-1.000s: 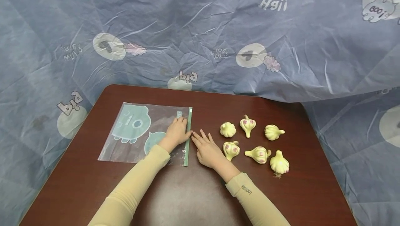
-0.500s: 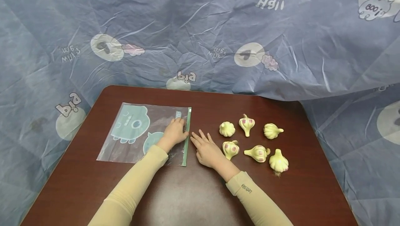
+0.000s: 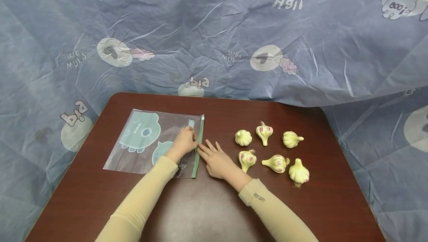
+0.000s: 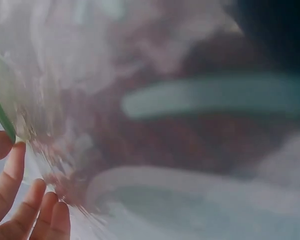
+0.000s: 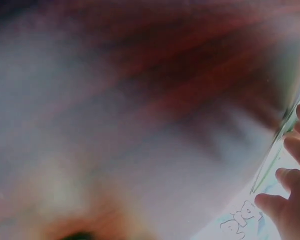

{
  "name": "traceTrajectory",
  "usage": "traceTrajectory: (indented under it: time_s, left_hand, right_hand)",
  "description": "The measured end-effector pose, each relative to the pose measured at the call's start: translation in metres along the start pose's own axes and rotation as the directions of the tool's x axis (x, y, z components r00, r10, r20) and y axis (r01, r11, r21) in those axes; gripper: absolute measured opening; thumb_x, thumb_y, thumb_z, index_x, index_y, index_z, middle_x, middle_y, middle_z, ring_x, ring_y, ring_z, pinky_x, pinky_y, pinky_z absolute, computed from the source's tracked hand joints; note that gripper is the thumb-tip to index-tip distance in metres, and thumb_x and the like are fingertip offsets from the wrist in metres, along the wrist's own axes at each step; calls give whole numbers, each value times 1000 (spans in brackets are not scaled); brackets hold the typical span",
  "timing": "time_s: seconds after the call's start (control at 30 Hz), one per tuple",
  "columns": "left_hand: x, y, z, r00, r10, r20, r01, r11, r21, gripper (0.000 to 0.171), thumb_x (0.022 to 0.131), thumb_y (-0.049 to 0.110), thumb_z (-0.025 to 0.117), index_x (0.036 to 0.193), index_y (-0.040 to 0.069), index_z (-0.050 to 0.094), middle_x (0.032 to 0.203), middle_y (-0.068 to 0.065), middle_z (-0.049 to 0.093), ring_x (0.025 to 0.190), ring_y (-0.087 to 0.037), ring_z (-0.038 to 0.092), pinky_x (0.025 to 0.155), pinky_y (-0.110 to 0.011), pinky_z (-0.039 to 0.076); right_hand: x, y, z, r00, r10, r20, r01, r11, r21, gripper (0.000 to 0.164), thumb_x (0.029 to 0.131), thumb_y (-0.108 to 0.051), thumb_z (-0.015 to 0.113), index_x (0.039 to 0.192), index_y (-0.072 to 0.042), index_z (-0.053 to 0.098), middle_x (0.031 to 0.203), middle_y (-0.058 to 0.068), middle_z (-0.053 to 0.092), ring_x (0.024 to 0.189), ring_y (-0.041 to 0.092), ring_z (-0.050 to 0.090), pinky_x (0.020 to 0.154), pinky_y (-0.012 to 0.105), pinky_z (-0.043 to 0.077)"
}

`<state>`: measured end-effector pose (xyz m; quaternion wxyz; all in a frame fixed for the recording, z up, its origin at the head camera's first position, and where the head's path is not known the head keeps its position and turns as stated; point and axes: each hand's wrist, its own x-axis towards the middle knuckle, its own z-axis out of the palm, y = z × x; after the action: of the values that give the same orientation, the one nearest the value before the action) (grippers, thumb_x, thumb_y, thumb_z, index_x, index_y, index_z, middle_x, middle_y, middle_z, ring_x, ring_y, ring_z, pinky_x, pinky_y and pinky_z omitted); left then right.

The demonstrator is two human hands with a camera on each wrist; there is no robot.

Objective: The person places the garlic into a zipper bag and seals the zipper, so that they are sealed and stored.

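A clear zip bag (image 3: 142, 132) with pale blue cartoon prints lies flat on the table, its green zip strip (image 3: 195, 165) on the right side. My left hand (image 3: 184, 142) lies over the bag and pinches it at the strip, which bends there. In the left wrist view, fingertips (image 4: 19, 150) meet at the green edge. My right hand (image 3: 219, 163) is just right of the strip, fingers straight and spread, index fingertip touching it. The right wrist view shows these fingers (image 5: 289, 177) along the bag's edge. The right thumb is hidden in the head view.
Several garlic bulbs (image 3: 277, 163) lie in two rows right of my right hand; the nearest bulb (image 3: 247, 160) is close to its wrist. The dark brown table (image 3: 321, 212) ends at a printed blue cloth (image 3: 214, 48) hanging behind it.
My right hand has shifted slightly left, its index fingertip now at the green strip. The left fingers have drawn in on the strip, which was straight and now bends leftward.
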<state>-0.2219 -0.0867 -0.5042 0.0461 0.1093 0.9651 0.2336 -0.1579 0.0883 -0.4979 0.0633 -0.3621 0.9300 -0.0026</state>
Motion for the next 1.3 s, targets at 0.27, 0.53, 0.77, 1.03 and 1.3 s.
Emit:
traceTrajectory:
  time_s: [0.27, 0.53, 0.77, 1.03, 1.3]
  left_hand:
    - [1, -9, -3, 999, -11, -32, 6, 990, -137, 8, 83, 8, 68, 75, 7, 68, 113, -14, 63, 109, -33, 57, 92, -44, 49]
    - [-4, -13, -20, 999, -45, 25, 50, 971, -234, 8, 85, 9, 58, 79, 5, 62, 87, -9, 61, 74, -20, 53, 67, -32, 46]
    - [-10, -15, -34, 989, -80, 127, 121, 928, -352, 5, 91, 6, 52, 96, 4, 52, 79, -7, 62, 64, -14, 57, 58, -23, 45]
    - [-16, -22, -52, 995, -74, 69, 95, 923, -373, 11, 96, 9, 56, 105, 3, 56, 81, -8, 68, 65, -14, 63, 61, -25, 48]
    - [-24, -34, -66, 992, -89, 86, 114, 926, -360, 18, 97, 15, 60, 108, 1, 61, 82, -8, 70, 62, -11, 61, 61, -25, 50]
  right_hand:
    - [7, -4, -1, 996, -69, 53, 73, 995, -69, 53, 97, -18, 52, 149, -12, 43, 160, 5, 33, 151, 28, 21, 118, 54, 25]
    - [10, -4, -5, 988, -141, 56, 148, 978, -148, 48, 97, -19, 53, 143, -8, 50, 153, 8, 44, 149, 26, 30, 119, 48, 27]
    - [13, -3, -8, 951, -295, -86, 281, 949, -145, 27, 92, -8, 55, 113, 1, 71, 127, 10, 65, 135, 29, 50, 114, 41, 38]
    - [17, 2, -4, 916, -346, -202, 337, 938, -75, 14, 77, 3, 57, 82, -5, 69, 104, 8, 66, 115, 23, 62, 109, 37, 44]
    - [15, 4, -1, 954, -224, -199, 244, 966, 84, 15, 83, 1, 53, 88, -5, 66, 126, 14, 65, 122, 25, 62, 97, 33, 51]
